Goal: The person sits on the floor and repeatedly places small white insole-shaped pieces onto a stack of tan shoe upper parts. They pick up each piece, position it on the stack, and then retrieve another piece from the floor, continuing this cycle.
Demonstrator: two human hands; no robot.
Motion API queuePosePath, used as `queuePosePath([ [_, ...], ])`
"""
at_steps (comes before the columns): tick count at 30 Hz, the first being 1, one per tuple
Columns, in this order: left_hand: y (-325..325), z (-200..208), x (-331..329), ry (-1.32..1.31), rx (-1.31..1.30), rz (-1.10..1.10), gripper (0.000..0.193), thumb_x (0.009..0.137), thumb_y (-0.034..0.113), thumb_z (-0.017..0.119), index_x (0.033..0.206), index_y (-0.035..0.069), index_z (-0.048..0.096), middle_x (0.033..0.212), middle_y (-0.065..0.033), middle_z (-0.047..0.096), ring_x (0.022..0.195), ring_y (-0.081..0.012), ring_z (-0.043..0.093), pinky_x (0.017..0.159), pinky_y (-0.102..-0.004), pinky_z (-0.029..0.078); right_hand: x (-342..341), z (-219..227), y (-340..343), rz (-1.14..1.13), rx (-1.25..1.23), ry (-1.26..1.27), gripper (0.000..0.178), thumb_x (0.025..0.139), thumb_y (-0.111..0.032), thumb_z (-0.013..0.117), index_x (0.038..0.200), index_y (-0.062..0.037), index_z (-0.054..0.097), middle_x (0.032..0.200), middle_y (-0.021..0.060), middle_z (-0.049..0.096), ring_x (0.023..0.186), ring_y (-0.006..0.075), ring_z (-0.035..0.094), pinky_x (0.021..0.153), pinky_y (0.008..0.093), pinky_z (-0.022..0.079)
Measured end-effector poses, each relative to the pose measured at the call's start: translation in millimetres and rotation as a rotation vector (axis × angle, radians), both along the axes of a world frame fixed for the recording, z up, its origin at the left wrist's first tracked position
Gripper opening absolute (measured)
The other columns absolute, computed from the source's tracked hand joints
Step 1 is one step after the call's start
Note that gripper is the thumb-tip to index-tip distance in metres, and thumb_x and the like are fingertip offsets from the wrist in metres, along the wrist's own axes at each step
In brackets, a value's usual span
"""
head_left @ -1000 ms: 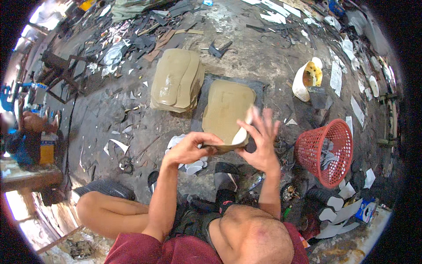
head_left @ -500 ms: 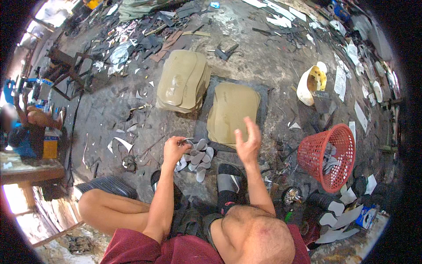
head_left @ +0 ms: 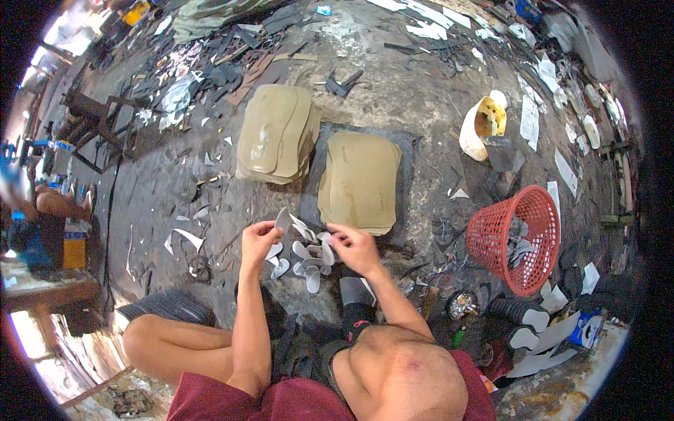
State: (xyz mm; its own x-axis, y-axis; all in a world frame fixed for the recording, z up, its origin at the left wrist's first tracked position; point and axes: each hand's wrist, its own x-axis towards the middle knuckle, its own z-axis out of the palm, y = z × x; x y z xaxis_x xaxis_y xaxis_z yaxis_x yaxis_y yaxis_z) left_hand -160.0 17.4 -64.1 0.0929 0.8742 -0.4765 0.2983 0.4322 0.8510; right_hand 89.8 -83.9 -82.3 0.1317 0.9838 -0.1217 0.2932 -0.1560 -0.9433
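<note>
My left hand (head_left: 258, 243) pinches a small grey sole-shaped piece (head_left: 282, 219), held upright by the fingertips over a loose pile. Across from it, my right hand (head_left: 355, 248) has its thumb and fingers closing on another pale piece at the pile's right side. The pile of grey sole-shaped pieces (head_left: 312, 268) lies on the floor between my feet, several overlapping. Just beyond are two stacks of tan sole-shaped sheets: a taller left stack (head_left: 272, 133) and a lower right stack (head_left: 360, 179) on a dark square mat (head_left: 309, 205).
A red plastic basket (head_left: 484, 238), tilted on the right, holds grey pieces. Behind it lies a cut-open white container (head_left: 477, 130), stained yellow inside. Scraps (head_left: 184, 242) litter the floor. A dark metal frame (head_left: 105, 130) stands at far left, near another person (head_left: 49, 217).
My right hand has come down from beside the right stack to the pile. The left hand now lifts a grey piece upright. The whole view has shifted slightly.
</note>
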Motion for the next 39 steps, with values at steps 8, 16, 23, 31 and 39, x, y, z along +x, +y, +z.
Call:
queuePosePath([
  [8, -21.6, 1.0, 83.9, -0.674, -0.18, 0.149, 0.028, 0.086, -0.002, 0.074, 0.113, -0.001, 0.069, 0.093, -0.0099, 0.072, 0.083, -0.0198, 0.072, 0.075, -0.0318, 0.06, 126.0, -16.9, -15.1, 0.133, 0.297, -0.882, 0.027, 0.091, -0.024, 0.07, 0.114, -0.0108, 0.071, 0.137, 0.0047, 0.062, 0.134, 0.031, 0.051, 0.107, 0.0485, 0.042],
  [16, -21.6, -29.9, 169.2, 0.13, 0.539, -0.485, 0.024, 0.084, 0.017, 0.077, 0.108, 0.014, 0.076, 0.091, -0.0084, 0.07, 0.087, -0.0227, 0.067, 0.076, -0.038, 0.053, 114.6, 40.2, 26.1, -0.527, 0.393, -0.443, 0.019, 0.106, -0.016, 0.046, 0.102, -0.0024, 0.059, 0.098, 0.0204, 0.07, 0.089, 0.0403, 0.069, 0.074, 0.0454, 0.055],
  [23, -17.4, -54.2, 149.9, 0.555, 0.935, -0.76, 0.031, 0.079, 0.023, 0.072, 0.109, 0.016, 0.074, 0.109, -0.0108, 0.067, 0.103, -0.0299, 0.059, 0.089, -0.046, 0.045, 50.7, 10.0, 10.8, -0.228, 0.291, -0.54, 0.02, 0.101, -0.014, 0.056, 0.113, -0.0003, 0.064, 0.123, 0.0204, 0.067, 0.116, 0.038, 0.065, 0.098, 0.0444, 0.053],
  [31, -20.8, -63.4, 143.6, 0.429, 0.896, -0.693, 0.034, 0.074, 0.021, 0.074, 0.107, 0.014, 0.075, 0.103, -0.0143, 0.068, 0.098, -0.037, 0.063, 0.087, -0.051, 0.047, 68.6, -2.4, -6.5, 0.043, 0.277, -0.739, 0.03, 0.092, -0.02, 0.067, 0.117, -0.0036, 0.066, 0.12, 0.0153, 0.068, 0.111, 0.0339, 0.062, 0.097, 0.0458, 0.049],
  [39, -21.4, -61.1, 150.1, 0.486, 0.974, -0.647, 0.026, 0.086, 0.036, 0.072, 0.11, 0.028, 0.078, 0.094, -0.0038, 0.058, 0.094, -0.0262, 0.053, 0.084, -0.0429, 0.038, 90.6, 7.4, 21.1, -0.191, 0.273, -0.689, 0.013, 0.094, -0.017, 0.063, 0.097, -0.0051, 0.069, 0.085, 0.0161, 0.07, 0.078, 0.0343, 0.067, 0.07, 0.0455, 0.055],
])
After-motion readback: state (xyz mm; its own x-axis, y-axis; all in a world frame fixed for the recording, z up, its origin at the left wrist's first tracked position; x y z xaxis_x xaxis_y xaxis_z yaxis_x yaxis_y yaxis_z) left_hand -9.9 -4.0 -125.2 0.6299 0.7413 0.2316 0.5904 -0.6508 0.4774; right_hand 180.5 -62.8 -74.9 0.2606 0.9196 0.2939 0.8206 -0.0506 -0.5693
